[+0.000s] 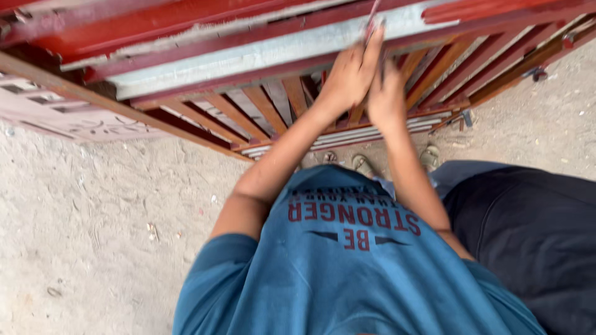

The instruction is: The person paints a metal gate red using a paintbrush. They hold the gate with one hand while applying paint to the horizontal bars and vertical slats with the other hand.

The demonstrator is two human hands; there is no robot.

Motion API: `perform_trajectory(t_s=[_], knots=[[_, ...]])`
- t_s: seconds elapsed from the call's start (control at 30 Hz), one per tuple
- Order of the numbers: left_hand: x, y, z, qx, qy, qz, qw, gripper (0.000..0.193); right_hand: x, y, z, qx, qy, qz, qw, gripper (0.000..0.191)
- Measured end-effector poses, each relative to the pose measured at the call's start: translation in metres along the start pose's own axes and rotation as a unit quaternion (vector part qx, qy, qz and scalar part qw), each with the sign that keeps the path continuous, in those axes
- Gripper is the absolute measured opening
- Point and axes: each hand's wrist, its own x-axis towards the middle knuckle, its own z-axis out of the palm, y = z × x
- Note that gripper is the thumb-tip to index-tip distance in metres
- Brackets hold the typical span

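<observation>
Gate [261,59] | red metal frame laid flat above sandy ground [81,229] | left hand [347,77] and right hand [386,96] pressed together on its bars, grip blurred, cannot be told | red coat patchy, grey strip left bare

Red-painted metal gate [248,56] with a pale grey worn band across the upper frame; teal-blue shirt [347,267] with dark red lettering at lower centre; sandy beige ground [81,236] at left.

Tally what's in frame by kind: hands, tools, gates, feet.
Hands: 2, left hand and right hand, pressed together around one tool
Thin tool: 1, blurred handle
Red metal gate: 1
Sandalled feet: 2
Total: 6
</observation>
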Motion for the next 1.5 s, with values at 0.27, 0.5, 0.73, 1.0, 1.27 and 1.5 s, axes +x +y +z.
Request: perform_trajectory(t_s=[0.27,0.5,0.73,1.0,1.27,1.5], knots=[[0.007,0.006,0.014,-0.099,-0.069,-0.116,0.986,0.037,0.005,-0.005,-0.009,-0.034,0.024,-0.166,0.985,0.039],[0.036,-0.004,0.030,-0.092,-0.106,-0.045,0.989,0.052,0.006,0.000,-0.020,-0.034,0.017,0.111,0.993,0.037],[0.009,-0.002,0.040,-0.019,-0.009,0.057,0.998,0.065,0.004,0.014,-0.019,-0.083,0.075,-0.171,0.979,0.030],[0.038,0.007,0.038,-0.086,-0.055,-0.023,0.994,0.050,0.010,0.024,-0.026,-0.024,0.042,0.039,0.998,0.032],[0.058,0.014,0.032,-0.074,-0.059,-0.047,0.994,0.042,0.013,0.022,-0.031,-0.057,0.085,-0.111,0.988,0.032],[0.023,0.007,0.055,-0.077,-0.036,0.011,0.996,0.055,0.008,0.029,-0.034,-0.091,0.062,-0.045,0.993,0.032]])
